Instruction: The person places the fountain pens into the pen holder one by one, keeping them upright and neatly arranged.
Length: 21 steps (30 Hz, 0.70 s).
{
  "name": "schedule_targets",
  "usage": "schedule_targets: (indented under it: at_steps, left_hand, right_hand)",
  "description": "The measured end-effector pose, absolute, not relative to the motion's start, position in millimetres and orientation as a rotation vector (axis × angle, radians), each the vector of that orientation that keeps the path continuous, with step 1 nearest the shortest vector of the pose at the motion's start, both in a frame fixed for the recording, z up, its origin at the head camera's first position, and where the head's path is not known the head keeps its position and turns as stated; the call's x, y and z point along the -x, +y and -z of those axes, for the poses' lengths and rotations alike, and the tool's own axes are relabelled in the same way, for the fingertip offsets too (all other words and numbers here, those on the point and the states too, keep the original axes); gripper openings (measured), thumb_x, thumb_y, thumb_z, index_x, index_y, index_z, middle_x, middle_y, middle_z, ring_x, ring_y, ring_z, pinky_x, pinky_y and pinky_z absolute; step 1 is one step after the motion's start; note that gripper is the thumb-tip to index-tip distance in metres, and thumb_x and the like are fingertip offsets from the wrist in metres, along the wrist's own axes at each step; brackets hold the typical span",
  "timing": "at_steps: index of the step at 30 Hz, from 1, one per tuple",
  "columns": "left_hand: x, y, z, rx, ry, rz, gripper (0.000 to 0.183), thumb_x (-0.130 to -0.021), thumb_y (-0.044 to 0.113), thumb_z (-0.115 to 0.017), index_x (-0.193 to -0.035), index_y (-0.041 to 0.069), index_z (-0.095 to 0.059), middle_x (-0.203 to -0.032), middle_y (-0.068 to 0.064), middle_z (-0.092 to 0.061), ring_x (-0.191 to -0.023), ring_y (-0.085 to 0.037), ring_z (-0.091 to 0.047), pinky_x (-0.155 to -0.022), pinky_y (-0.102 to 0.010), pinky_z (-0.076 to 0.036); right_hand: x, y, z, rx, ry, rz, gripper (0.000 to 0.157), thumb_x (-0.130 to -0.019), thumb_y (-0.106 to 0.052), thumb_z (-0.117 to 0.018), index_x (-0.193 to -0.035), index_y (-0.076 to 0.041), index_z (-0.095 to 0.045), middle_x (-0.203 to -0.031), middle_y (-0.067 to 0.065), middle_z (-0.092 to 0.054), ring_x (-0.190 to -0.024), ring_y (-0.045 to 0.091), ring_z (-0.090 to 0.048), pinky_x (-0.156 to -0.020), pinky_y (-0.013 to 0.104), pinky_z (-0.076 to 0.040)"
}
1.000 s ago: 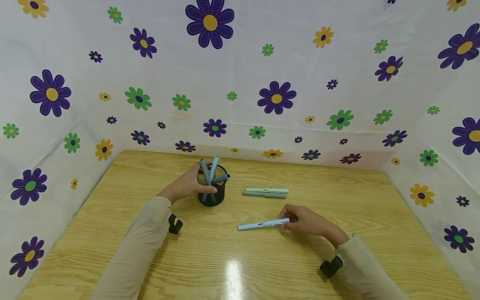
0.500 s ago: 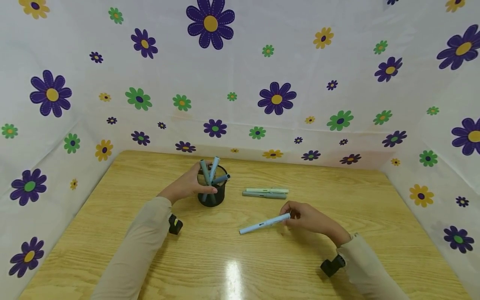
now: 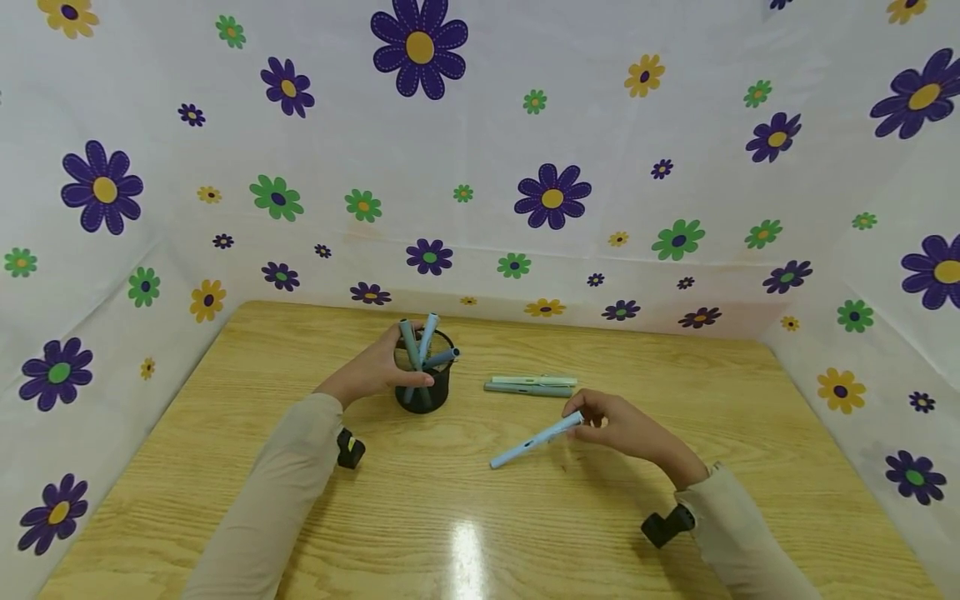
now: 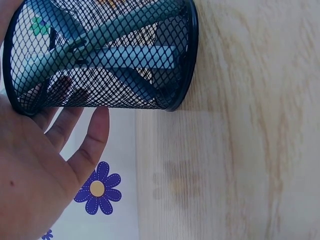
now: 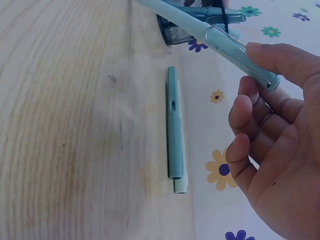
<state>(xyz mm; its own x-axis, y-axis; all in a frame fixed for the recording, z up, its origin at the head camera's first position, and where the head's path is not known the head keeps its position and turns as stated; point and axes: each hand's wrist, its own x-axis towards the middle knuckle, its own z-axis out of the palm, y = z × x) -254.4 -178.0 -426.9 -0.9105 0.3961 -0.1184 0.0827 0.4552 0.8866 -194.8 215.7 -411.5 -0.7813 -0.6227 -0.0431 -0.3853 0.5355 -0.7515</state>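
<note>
Over the table (image 3: 405,500), right hand (image 3: 617,427) with pen (image 3: 536,442) pinched aslant, left hand (image 3: 378,364) round cup (image 3: 435,394).

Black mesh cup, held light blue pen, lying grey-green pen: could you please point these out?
Black mesh cup (image 3: 431,397), head view, lower wall.
Held light blue pen (image 3: 537,438), head view, middle part.
Lying grey-green pen (image 5: 174,131), right wrist view, middle part.

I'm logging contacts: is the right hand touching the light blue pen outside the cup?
Touching. The right wrist view shows the right hand pinching the light blue pen near its clip end, thumb against it with no gap.
</note>
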Motion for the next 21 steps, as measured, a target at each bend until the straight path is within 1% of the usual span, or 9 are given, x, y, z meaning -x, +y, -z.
schedule_targets:
  at_steps: [6,15,18,21]
  left_hand:
    - [252.3,-177.7,424.2,-0.410,2.402,-1.443,0.097,-0.078,0.034,-0.080,-0.152,0.014,-0.021,-0.146,-0.019,-0.033,-0.136,-0.036,-0.033,-0.110,-0.058,-0.029]
    - [251.1,-177.7,423.7,-0.408,2.405,-1.430,0.097,-0.078,0.036,-0.080,-0.152,0.016,-0.020,-0.148,-0.018,-0.032,-0.138,-0.035,-0.031,-0.111,-0.059,-0.028]
    - [251.4,-177.7,423.9,-0.407,2.398,-1.434,0.097,-0.078,0.035,-0.080,-0.152,0.016,-0.020,-0.149,-0.018,-0.030,-0.139,-0.036,-0.029,-0.111,-0.059,-0.028]
    - [251.6,-177.9,424.1,-0.403,2.395,-1.434,0.098,-0.078,0.035,-0.080,-0.152,0.015,-0.020,-0.149,-0.018,-0.030,-0.140,-0.036,-0.029,-0.111,-0.059,-0.028]
  right_hand:
    - [195.9,213.6,406.2,0.865,2.470,1.124,0.014,-0.094,-0.018,-0.063,-0.106,-0.010,-0.060,-0.087,-0.001,-0.055,-0.073,0.008,-0.046,-0.065,0.026,-0.040]
    - [198.1,208.0,393.4,0.893,2.469,1.173,0.016,-0.093,-0.015,-0.064,-0.106,-0.006,-0.061,-0.084,-0.001,-0.053,-0.071,0.010,-0.045,-0.064,0.028,-0.039]
    - [198.5,207.4,391.1,0.943,2.470,1.207,0.016,-0.093,-0.015,-0.064,-0.106,-0.007,-0.060,-0.084,-0.002,-0.053,-0.070,0.010,-0.045,-0.061,0.029,-0.039]
    - [199.4,206.8,389.9,0.959,2.477,1.220,0.014,-0.094,-0.017,-0.063,-0.106,-0.010,-0.060,-0.084,-0.003,-0.053,-0.070,0.010,-0.044,-0.061,0.030,-0.038]
